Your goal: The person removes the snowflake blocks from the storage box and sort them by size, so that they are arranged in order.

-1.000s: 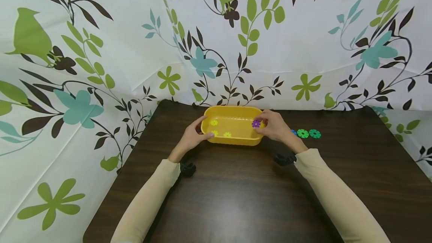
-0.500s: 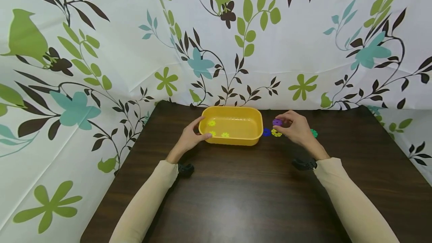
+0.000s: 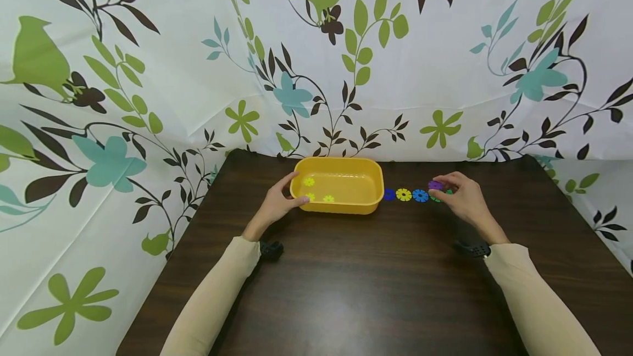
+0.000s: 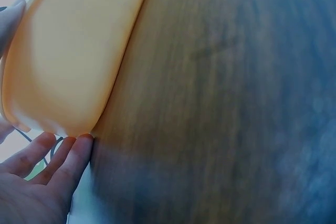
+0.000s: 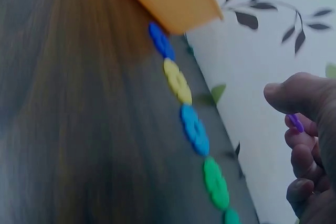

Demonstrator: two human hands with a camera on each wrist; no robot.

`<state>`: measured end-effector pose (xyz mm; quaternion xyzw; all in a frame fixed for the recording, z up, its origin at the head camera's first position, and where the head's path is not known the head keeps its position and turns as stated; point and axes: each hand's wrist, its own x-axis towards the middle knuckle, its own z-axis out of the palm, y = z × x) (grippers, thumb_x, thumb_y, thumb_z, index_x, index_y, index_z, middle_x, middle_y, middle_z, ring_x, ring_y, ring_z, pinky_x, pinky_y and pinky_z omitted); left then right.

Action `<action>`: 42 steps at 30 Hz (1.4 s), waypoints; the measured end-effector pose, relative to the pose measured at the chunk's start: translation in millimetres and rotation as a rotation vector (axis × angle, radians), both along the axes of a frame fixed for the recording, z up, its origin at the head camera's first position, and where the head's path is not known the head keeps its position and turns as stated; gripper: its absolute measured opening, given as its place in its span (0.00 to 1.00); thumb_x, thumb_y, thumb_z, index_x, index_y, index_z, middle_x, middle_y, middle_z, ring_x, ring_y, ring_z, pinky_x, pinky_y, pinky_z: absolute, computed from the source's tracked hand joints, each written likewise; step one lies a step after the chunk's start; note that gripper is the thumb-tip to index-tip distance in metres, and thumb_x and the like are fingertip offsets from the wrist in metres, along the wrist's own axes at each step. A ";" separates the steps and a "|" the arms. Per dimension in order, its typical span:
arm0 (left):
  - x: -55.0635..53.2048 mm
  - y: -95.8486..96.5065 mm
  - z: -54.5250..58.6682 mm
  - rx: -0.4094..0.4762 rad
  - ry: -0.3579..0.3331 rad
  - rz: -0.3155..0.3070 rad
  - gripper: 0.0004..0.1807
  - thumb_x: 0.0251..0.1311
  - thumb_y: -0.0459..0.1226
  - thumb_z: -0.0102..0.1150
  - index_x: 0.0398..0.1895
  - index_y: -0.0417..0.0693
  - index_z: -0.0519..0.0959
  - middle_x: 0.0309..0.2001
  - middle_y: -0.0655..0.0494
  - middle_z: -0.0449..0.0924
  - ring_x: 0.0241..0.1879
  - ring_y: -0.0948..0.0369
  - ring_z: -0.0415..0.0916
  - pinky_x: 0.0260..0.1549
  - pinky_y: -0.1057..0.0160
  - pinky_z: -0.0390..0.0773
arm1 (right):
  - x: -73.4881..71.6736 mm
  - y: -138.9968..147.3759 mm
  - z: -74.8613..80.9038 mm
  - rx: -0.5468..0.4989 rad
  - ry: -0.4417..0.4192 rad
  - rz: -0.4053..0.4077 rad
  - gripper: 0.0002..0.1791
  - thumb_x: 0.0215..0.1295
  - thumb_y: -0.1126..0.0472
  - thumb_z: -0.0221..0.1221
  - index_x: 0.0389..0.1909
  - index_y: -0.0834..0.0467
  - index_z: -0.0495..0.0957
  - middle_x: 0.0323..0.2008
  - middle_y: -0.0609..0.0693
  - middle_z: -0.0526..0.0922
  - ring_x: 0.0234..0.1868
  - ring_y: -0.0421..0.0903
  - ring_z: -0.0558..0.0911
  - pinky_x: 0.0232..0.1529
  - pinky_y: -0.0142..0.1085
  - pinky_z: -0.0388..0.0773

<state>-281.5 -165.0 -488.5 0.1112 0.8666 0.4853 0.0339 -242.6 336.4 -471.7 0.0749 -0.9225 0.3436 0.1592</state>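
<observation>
My left hand point(image 3: 277, 202) grips the left end of a yellow plastic tub point(image 3: 341, 209), the thumb over its near rim. In the left wrist view, fingertips point(image 4: 80, 148) rest against the tub's end wall. Between thumb and fingers my right hand point(image 3: 468, 199) pinches a purple flower-shaped disc point(image 3: 435, 185), raised above a row of similar discs. That row runs rightward from the tub: dark blue point(image 3: 389, 195), yellow point(image 3: 404, 195), light blue point(image 3: 420, 195), then green point(image 5: 216, 183). A second green disc point(image 5: 231, 216) is partly hidden in the head view by the right hand.
Inside the tub, toward its left end, lie small bright yellow flower discs point(image 3: 309, 182). Everything stands on a dark wood table point(image 3: 336, 273). A patterned cloth point(image 3: 316, 70) hangs right behind the table's far edge.
My right hand has carried the purple disc out of the tub and rightward along the row, uncovering the dark blue, yellow and light blue discs. The left hand keeps its grip on the tub.
</observation>
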 end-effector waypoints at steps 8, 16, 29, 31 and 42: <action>0.1 1.0 0.4 0.013 0.010 -0.010 0.50 0.65 0.51 0.77 0.87 0.56 0.63 0.80 0.42 0.67 0.56 0.49 0.75 0.50 0.62 0.81 | 6.2 35.8 -11.0 0.032 -0.015 -0.056 0.22 0.73 0.56 0.72 0.59 0.67 0.86 0.55 0.68 0.84 0.52 0.65 0.83 0.42 0.25 0.69; 1.3 0.5 0.6 0.027 0.008 -0.013 0.49 0.66 0.48 0.77 0.87 0.55 0.63 0.77 0.41 0.71 0.55 0.48 0.76 0.45 0.65 0.81 | 6.6 63.9 -19.4 0.086 -0.084 -0.087 0.25 0.77 0.55 0.67 0.64 0.69 0.82 0.60 0.73 0.80 0.55 0.70 0.78 0.49 0.56 0.75; -1.5 -0.4 -1.1 0.024 0.017 -0.021 0.50 0.65 0.50 0.77 0.87 0.56 0.63 0.76 0.41 0.72 0.54 0.49 0.77 0.45 0.65 0.81 | -0.8 85.8 -22.2 0.147 -0.237 -0.095 0.27 0.79 0.57 0.64 0.66 0.73 0.77 0.61 0.80 0.76 0.59 0.77 0.76 0.60 0.73 0.72; -1.6 -0.4 -1.3 0.023 0.019 -0.020 0.50 0.65 0.50 0.77 0.87 0.56 0.63 0.75 0.40 0.72 0.51 0.50 0.77 0.44 0.65 0.81 | -2.6 88.0 -22.3 0.151 -0.258 -0.088 0.27 0.80 0.56 0.63 0.66 0.74 0.76 0.61 0.80 0.76 0.58 0.77 0.76 0.59 0.72 0.73; -1.5 -0.5 0.3 0.010 0.014 -0.016 0.50 0.65 0.51 0.77 0.87 0.56 0.62 0.77 0.41 0.71 0.56 0.48 0.77 0.49 0.63 0.82 | -8.9 91.1 -20.8 0.149 -0.291 -0.087 0.27 0.77 0.57 0.66 0.63 0.76 0.78 0.54 0.79 0.82 0.44 0.64 0.80 0.37 0.38 0.73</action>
